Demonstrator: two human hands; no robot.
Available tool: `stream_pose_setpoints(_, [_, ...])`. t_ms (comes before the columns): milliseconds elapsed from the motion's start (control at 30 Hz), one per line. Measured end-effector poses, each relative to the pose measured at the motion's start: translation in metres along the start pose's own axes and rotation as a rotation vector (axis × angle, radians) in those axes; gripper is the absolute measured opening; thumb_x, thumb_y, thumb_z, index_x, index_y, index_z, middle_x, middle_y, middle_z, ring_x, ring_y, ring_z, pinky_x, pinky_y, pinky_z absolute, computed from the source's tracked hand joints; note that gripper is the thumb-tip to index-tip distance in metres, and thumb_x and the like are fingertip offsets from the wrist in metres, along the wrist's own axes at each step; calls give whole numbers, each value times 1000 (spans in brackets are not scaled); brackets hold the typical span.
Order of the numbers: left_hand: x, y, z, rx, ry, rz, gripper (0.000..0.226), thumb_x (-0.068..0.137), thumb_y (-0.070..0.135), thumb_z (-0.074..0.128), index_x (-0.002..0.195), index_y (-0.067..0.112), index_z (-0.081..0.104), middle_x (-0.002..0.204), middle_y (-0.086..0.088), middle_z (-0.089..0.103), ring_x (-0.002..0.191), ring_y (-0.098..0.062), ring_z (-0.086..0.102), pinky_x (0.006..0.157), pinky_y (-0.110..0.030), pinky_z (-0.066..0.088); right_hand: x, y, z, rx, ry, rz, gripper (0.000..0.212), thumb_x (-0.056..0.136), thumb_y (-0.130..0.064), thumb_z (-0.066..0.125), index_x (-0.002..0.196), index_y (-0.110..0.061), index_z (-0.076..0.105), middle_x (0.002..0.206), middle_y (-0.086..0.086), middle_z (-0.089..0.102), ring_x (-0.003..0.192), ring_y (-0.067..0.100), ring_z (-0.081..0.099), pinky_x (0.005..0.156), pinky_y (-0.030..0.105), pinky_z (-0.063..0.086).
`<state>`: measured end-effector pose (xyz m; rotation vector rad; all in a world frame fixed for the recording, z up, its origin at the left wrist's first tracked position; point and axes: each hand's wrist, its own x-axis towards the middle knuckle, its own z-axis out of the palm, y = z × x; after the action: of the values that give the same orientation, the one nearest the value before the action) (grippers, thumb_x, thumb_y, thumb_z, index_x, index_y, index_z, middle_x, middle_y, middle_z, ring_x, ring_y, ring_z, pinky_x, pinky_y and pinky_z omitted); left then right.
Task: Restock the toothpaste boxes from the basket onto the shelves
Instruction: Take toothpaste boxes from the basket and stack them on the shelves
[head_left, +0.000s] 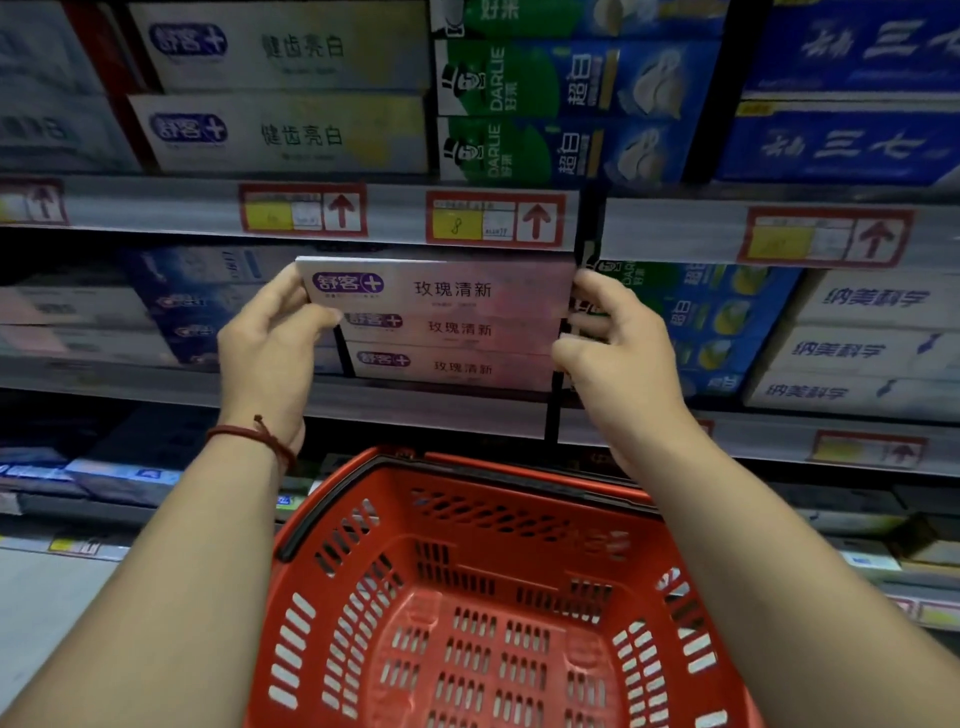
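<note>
Currently: one pink toothpaste box (441, 288), held level above the red basket (519, 491). Left hand (265, 353) and right hand (618, 358): fingers grasp its opposite ends.

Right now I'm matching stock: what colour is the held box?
The box is pale pink with a purple logo, head view.

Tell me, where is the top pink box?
Centre of the head view: the pink box sits between left hand and right hand, over two matching boxes, above the basket.
</note>
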<state>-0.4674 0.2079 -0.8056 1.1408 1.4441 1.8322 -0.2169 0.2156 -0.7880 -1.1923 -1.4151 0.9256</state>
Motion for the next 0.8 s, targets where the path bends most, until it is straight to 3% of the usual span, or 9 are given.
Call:
stream_pose_setpoints(100, [10,-7,1,-42,26,-63,64,76,9,67,139,14,59,122,3,72,117,-8,64,102,-29,49,4,2,4,-6,13,-2,67,87,3,59,149,-22,48,140,-4,52,114,4,54,96,26,52])
stream_pose_setpoints(233, [16,-15,5,17,-9,-58,48,78,7,68,123,20,70,115,4,74,113,-9,67,105,-35,49,8,7,7,-5,-6,21,58,82,2,64,133,-25,58,132,-1,59,108,10,62,98,34,55])
stream_pose_setpoints(333, [18,-21,8,47,-63,-43,46,83,0,66,122,24,67,118,7,73,114,-7,66,105,-35,49,10,10,10,-34,2,16,54,80,-1,67,113,-43,55,124,-6,59,104,9,61,98,38,55])
stream_pose_setpoints(467, [20,-26,12,54,-85,-65,37,84,3,66,109,31,69,113,10,74,111,-7,67,99,-29,50,8,16,12,-55,27,46,59,86,-1,66,106,-52,44,101,-34,48,89,-11,55,80,12,47])
stream_pose_setpoints(533, [20,-28,13,73,-14,-83,31,84,6,67,103,31,70,106,11,74,106,-9,67,98,-30,52,4,20,14,-81,37,47,58,87,-3,65,121,-47,48,106,-30,51,90,-12,53,80,10,42])
stream_pose_setpoints(600, [17,-30,15,72,-1,-84,31,85,4,66,100,31,71,102,13,73,102,-8,67,90,-24,53,1,23,16,-122,33,39,64,88,-6,65,144,-30,45,118,-20,47,95,-8,50,84,11,38])
stream_pose_setpoints(700, [16,-31,14,84,-46,-105,36,83,7,68,85,43,72,102,18,72,98,-4,67,77,-18,52,1,24,17,-141,22,57,60,90,-6,64,146,-22,47,119,-16,43,85,-15,47,74,5,35])
stream_pose_setpoints(800, [19,-31,13,152,-64,-156,33,63,35,73,82,62,68,127,6,64,111,-14,64,92,-34,55,3,26,19,-129,25,90,61,89,-9,64,146,-22,49,126,-10,51,89,-15,49,82,11,43])
